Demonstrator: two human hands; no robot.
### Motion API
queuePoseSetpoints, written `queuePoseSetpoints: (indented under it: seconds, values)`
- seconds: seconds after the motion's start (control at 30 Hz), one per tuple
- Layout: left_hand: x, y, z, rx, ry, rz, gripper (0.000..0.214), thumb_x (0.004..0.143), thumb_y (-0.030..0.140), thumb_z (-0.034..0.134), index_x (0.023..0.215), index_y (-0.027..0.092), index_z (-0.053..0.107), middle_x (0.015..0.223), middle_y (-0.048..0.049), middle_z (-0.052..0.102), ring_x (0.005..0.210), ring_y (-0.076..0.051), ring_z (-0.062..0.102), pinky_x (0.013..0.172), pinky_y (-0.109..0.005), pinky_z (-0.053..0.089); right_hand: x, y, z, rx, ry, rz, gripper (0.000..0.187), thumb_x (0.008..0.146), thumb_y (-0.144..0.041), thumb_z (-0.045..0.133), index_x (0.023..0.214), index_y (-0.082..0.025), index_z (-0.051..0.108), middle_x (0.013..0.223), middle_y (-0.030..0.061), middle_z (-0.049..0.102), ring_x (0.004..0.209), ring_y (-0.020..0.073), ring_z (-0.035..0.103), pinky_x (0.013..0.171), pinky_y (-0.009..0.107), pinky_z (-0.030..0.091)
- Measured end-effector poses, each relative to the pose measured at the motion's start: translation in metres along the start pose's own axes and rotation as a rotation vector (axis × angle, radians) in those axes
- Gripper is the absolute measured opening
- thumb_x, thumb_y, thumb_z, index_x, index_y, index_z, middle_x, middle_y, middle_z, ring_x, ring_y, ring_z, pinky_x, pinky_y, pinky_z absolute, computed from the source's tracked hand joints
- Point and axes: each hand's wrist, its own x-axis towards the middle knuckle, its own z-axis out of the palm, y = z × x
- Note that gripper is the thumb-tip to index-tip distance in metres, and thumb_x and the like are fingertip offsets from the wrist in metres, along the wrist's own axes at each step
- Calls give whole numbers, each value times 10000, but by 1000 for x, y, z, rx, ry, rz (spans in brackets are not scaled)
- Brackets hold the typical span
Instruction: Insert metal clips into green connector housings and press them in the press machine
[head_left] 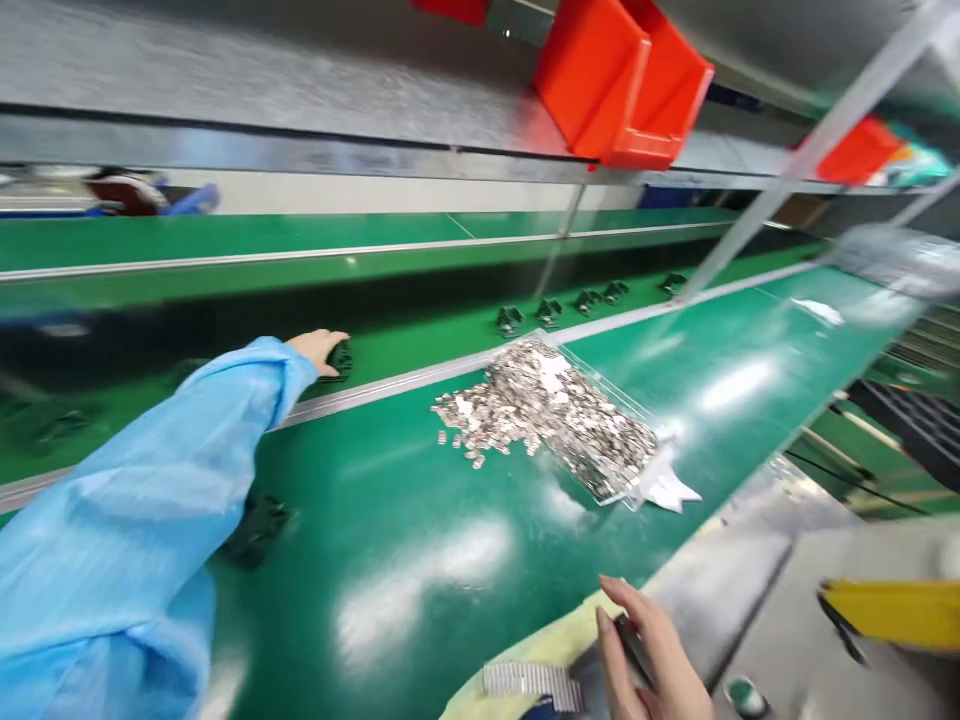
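My left hand (318,350), in a light blue sleeve, reaches to the recessed green strip behind the metal rail. Its fingers close round a small black part (340,362). My right hand (654,660) is at the bottom edge, with a dark narrow piece (634,650) between its fingers; its kind is unclear. Beside it, a ribbed silvery strip (529,680) lies on yellow material (551,645). A clear tray (611,392) on the green bench lies heaped with small metal pieces (559,400), many spilled over its left side. Another dark part (259,530) sits below my left sleeve.
Several black parts (548,312) stand in a row along the recessed strip. A metal shelf (300,130) with red bins (619,85) hangs above. A slanted metal post (757,235) rises at the right. White scraps (817,311) and a yellow object (896,612) are also on the right.
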Motion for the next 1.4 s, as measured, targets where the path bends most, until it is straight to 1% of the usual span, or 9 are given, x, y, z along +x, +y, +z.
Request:
queuePoseSetpoints:
  seconds: [0.13,0.27,0.43,0.57,0.73,0.87,1.17,1.3,1.4]
  values:
    - [-6,7,-13,98,10,65,817,617,586,635,1290,140,505,1220,-156,577,1004,-347,609,878,-420,454,26,-12,4,35,-141,137,168,935,-267,493,1044,-212,609,995,80,671,908,226,649,762,323,547]
    - [-82,46,-22,87,64,149,784,643,576,586,1338,246,437,1224,-71,579,969,-306,614,825,-392,472,77,-11,33,124,-322,189,170,905,-210,505,992,-169,645,849,65,684,756,199,653,708,305,538]
    - [-214,120,21,-102,-80,231,689,633,609,568,1271,351,540,1132,-78,652,918,-352,648,778,-451,496,135,-22,91,-2,-574,126,127,873,-207,635,991,-173,668,872,29,681,766,146,645,752,238,499]
    - [-263,139,63,-237,-63,108,774,699,608,521,1411,333,399,1198,-105,618,929,-366,654,731,-469,513,156,-32,125,-121,-630,112,314,772,-344,770,1006,-166,661,946,64,659,823,198,637,734,282,485]
    - [-281,121,105,-537,212,39,1089,628,668,639,1486,403,23,1472,-71,387,1090,-337,610,759,-409,551,165,-38,134,-285,-725,85,167,838,-259,709,955,-153,653,1012,87,640,893,214,627,766,303,475]
    - [-283,118,136,-600,362,118,1002,765,546,614,1499,258,-4,1387,-144,479,1245,-333,502,960,-468,470,174,-41,132,-397,-851,69,120,889,-250,645,912,-132,637,972,60,645,868,186,624,776,336,503]
    - [-277,125,137,-760,384,92,658,741,441,669,1312,214,434,1185,-98,597,1056,-279,617,877,-395,531,168,-42,118,-468,-924,-61,157,910,-212,613,1026,-106,609,1092,96,616,963,187,603,834,319,479]
    - [-267,148,133,-1155,351,-17,522,678,439,730,1070,193,487,1025,-60,605,883,-220,662,796,-366,571,171,-38,112,-459,-989,-130,98,898,-168,616,976,-110,629,1040,82,640,906,166,614,810,292,479]
    - [-258,169,131,-1585,183,-25,511,680,399,747,1001,198,404,985,-58,640,889,-220,688,804,-385,581,175,-41,114,-499,-1043,-156,84,889,-196,628,934,-125,635,976,54,655,891,180,622,809,335,496]
